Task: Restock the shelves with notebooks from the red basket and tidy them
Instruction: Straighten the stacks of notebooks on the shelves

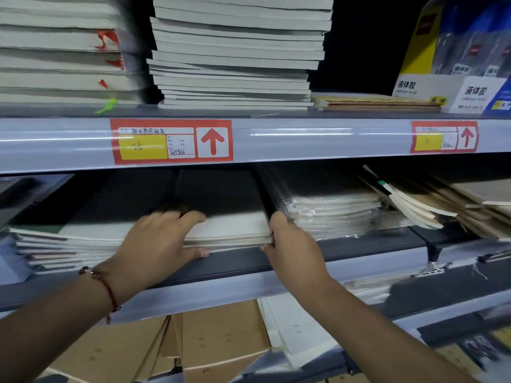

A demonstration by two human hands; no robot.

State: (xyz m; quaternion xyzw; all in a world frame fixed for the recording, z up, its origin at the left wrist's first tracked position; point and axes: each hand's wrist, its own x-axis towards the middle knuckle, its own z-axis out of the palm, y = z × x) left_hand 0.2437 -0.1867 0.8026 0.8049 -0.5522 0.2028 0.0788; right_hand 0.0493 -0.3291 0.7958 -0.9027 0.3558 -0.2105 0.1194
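A low stack of pale notebooks (pixel 229 228) lies on the middle shelf (pixel 359 246). My left hand (pixel 157 241) grips its front left part, fingers laid over the top cover and thumb under the front edge. At the stack's right front corner my right hand (pixel 290 244) holds the edge, fingers curled round the side. The red basket is not in view.
Plastic-wrapped spiral notebooks (pixel 331 208) lie just right of the stack, slanting brown ones (pixel 442 205) further right. Another stack (pixel 55 247) sits to the left. The upper shelf carries tall white stacks (pixel 235 51) and a glue box (pixel 456 64). Brown notebooks (pixel 215 341) fill the shelf below.
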